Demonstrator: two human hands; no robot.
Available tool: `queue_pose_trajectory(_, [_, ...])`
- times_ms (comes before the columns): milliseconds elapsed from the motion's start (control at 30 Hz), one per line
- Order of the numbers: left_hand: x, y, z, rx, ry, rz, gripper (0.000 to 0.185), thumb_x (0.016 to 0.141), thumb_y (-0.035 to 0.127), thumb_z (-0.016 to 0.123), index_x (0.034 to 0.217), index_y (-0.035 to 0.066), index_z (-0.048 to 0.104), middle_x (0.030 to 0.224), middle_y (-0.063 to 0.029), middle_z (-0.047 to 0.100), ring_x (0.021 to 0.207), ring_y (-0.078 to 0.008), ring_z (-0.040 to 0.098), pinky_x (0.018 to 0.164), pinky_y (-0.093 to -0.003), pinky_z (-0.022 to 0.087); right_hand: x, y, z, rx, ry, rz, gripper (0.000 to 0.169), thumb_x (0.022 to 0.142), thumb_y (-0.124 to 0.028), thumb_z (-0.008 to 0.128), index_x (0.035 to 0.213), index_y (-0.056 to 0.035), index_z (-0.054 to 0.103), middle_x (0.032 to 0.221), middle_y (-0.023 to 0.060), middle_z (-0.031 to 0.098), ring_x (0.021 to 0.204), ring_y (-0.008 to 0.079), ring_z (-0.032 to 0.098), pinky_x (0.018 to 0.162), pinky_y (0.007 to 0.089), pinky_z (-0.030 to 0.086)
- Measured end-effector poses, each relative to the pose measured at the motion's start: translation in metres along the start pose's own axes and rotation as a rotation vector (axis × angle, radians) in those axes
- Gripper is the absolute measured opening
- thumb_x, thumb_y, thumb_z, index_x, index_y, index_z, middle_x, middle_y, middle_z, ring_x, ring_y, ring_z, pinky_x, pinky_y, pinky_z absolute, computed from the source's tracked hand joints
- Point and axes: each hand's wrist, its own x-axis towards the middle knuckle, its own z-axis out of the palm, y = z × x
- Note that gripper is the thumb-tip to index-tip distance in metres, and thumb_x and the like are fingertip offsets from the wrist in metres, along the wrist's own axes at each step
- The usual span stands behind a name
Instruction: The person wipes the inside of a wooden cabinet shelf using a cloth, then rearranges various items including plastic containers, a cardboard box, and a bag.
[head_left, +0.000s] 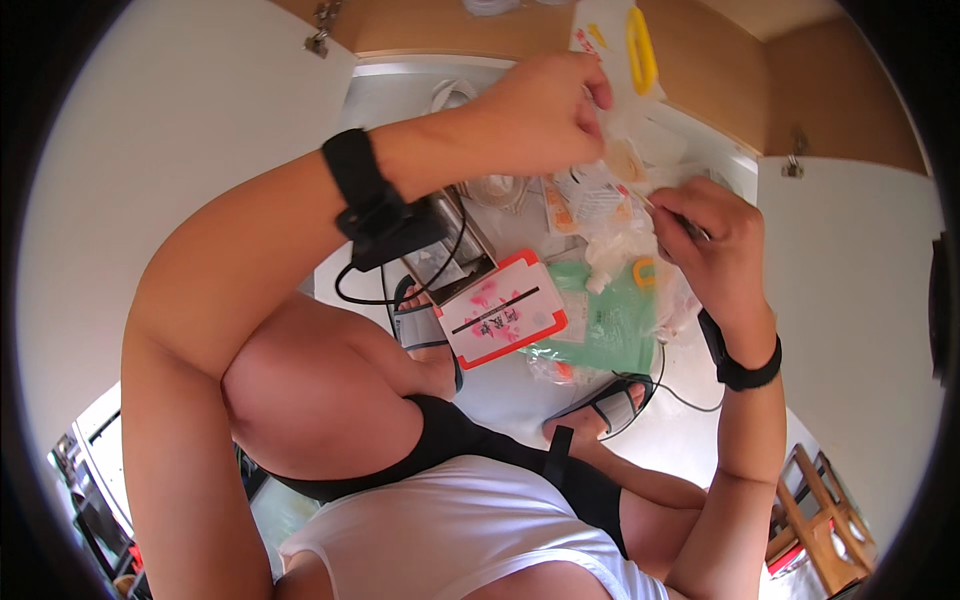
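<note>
My left hand is raised over the cabinet floor, fingers curled against a clear plastic bag; motion blurs this spot. A beige piece shows through or beside the film. To the right, my right hand pinches a thin edge of clear plastic between thumb and forefinger. Something shiny, too small to identify, shows inside its curled fingers. Below the hands lie a crumpled spouted pouch, a green plastic bag and an orange-and-white packet. A flat red-and-white box with pink flowers bears writing.
A white bag with a yellow handle stands at the cabinet's back. An open box with clear contents lies left of the red box. White cabinet doors flank me. My sandalled feet and a black cable are below.
</note>
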Motion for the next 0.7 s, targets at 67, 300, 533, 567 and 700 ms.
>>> queue_pose_trajectory(67, [0.0, 0.0, -0.001, -0.021, -0.024, 0.001, 0.033, 0.077, 0.003, 0.071, 0.104, -0.003, 0.053, 0.082, -0.0093, 0.068, 0.076, -0.0127, 0.062, 0.067, -0.0278, 0.049, -0.003, 0.002, 0.003, 0.102, 0.015, 0.064, 0.008, 0.076, 0.0, 0.072, 0.084, -0.0034, 0.072, 0.066, 0.0045, 0.06, 0.051, 0.0177, 0.057, 0.051, 0.0271, 0.044])
queue_pose_trajectory(300, [-0.004, -0.001, -0.004, 0.034, -0.054, -0.025, 0.032, 0.079, 0.004, 0.072, 0.105, -0.002, 0.053, 0.084, -0.0058, 0.067, 0.079, -0.0111, 0.061, 0.071, -0.0274, 0.049, -0.009, 0.008, 0.014, 0.075, 0.067, 0.01, 0.011, 0.074, -0.003, 0.072, 0.084, -0.0079, 0.074, 0.07, 0.0041, 0.063, 0.058, 0.0214, 0.061, 0.053, 0.0296, 0.047])
queue_pose_trajectory(533, [-0.01, 0.017, -0.005, 0.002, -0.087, -0.141, 0.044, 0.076, 0.014, 0.078, 0.112, 0.0, 0.057, 0.086, -0.0042, 0.066, 0.078, -0.0098, 0.06, 0.066, -0.0254, 0.049, -0.02, -0.001, 0.028, -0.074, 0.145, -0.139, 0.012, 0.074, 0.002, 0.073, 0.085, -0.0027, 0.071, 0.076, 0.0064, 0.063, 0.059, 0.0178, 0.062, 0.052, 0.0276, 0.048])
queue_pose_trajectory(567, [-0.011, 0.019, -0.004, -0.018, -0.117, -0.211, 0.044, 0.076, 0.015, 0.078, 0.112, 0.0, 0.058, 0.087, -0.004, 0.066, 0.077, -0.0095, 0.06, 0.063, -0.0249, 0.049, -0.021, -0.006, 0.038, -0.088, 0.166, -0.156, 0.015, 0.071, 0.0, 0.073, 0.085, -0.0058, 0.071, 0.075, 0.0067, 0.063, 0.061, 0.0204, 0.062, 0.054, 0.0298, 0.049])
queue_pose_trajectory(700, [-0.012, 0.015, 0.002, -0.01, -0.044, -0.368, 0.037, 0.076, 0.012, 0.074, 0.11, 0.0, 0.064, 0.086, -0.0061, 0.068, 0.064, -0.0134, 0.063, 0.053, -0.027, 0.05, -0.021, -0.024, 0.093, -0.097, 0.277, -0.226, 0.031, 0.061, -0.005, 0.07, 0.092, -0.0116, 0.069, 0.069, 0.0038, 0.057, 0.063, 0.0234, 0.061, 0.055, 0.0352, 0.049])
